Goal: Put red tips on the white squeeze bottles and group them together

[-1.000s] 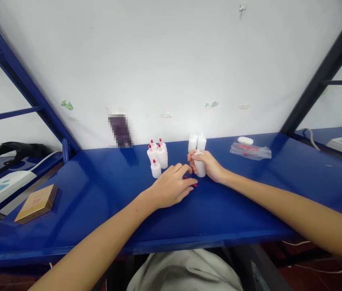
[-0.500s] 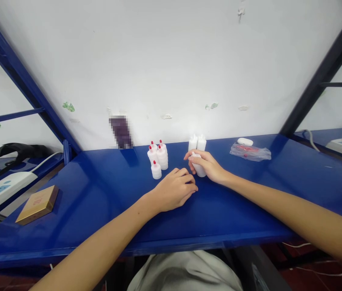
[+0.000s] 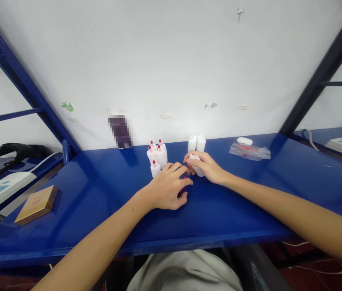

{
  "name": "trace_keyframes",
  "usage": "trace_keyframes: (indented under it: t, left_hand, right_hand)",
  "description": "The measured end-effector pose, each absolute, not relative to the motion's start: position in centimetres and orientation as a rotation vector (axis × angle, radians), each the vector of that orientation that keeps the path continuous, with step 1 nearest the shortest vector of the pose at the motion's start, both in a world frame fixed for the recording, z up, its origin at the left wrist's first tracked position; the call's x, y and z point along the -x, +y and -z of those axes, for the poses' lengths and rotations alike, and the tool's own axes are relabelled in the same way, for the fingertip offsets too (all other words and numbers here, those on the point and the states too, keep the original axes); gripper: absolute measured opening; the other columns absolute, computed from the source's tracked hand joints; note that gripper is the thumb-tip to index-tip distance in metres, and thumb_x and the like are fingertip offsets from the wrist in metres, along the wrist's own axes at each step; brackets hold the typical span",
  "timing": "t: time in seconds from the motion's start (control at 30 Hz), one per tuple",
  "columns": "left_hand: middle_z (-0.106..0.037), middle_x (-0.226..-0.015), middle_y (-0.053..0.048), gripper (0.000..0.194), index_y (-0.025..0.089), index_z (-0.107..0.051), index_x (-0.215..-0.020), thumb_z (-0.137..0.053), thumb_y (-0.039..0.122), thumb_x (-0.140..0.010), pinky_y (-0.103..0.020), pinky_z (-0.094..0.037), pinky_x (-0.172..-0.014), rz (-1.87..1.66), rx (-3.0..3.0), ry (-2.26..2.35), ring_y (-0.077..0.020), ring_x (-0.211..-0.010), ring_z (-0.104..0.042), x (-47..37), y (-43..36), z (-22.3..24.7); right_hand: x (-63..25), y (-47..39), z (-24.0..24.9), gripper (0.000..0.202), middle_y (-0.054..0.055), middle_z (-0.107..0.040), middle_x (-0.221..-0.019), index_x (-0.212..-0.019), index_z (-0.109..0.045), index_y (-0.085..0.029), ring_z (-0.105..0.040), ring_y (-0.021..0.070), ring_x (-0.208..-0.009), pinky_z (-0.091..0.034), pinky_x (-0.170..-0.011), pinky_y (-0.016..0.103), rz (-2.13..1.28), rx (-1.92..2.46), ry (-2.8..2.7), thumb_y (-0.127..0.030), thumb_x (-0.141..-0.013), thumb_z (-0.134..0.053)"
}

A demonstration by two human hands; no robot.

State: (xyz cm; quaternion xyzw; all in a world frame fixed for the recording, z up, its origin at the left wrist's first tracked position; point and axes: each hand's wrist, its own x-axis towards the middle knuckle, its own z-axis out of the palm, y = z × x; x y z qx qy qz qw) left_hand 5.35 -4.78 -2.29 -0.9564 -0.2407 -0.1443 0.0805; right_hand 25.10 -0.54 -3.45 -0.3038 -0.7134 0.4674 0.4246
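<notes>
The bottles (image 3: 161, 158) are white, their caps (image 3: 154, 162) red, the table (image 3: 234, 218) plain blue, the box (image 3: 36, 203) gold.

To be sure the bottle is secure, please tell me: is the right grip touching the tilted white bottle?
Touching. The head view shows the right grip around the tilted white bottle, with the thumb lying across its upper part.

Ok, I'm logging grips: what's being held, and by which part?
The right hand holds a white bottle around its body. The left hand, open near red caps, shows no clear hold.
</notes>
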Motion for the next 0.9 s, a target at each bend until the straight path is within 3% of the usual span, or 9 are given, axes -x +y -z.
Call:
trace_keyframes:
  t: [0.7,0.9]
  left_hand:
    - [-0.059,-0.112,-0.008,0.014,0.018,-0.068,-0.091,-0.055,0.018,-0.085,-0.039,-0.044,-0.086,0.410,2.878,-0.697,-0.0249,-0.104,-0.053,-4.53,-4.32,1.91]
    - [-0.065,-0.100,-0.006,0.013,0.018,-0.063,-0.096,-0.054,0.017,-0.087,-0.034,-0.048,-0.081,0.826,2.835,-0.629,-0.0193,-0.091,-0.058,-4.95,-4.25,2.15]
  right_hand:
    - [-25.10,-0.76,3.25,0.024,-0.003,-0.055,-0.062,-0.088,-0.060,-0.016,-0.053,0.0124,-0.056,-0.040,-0.053,0.024,-1.118,0.784,-1.839,-0.040,-0.089,-0.057]
    - [-25.17,-0.92,3.19,0.024,-0.004,-0.055,-0.063,-0.100,-0.059,-0.017,-0.053,0.0129,-0.057,-0.042,-0.056,0.025,-1.049,0.775,-1.880,-0.039,-0.091,-0.055]
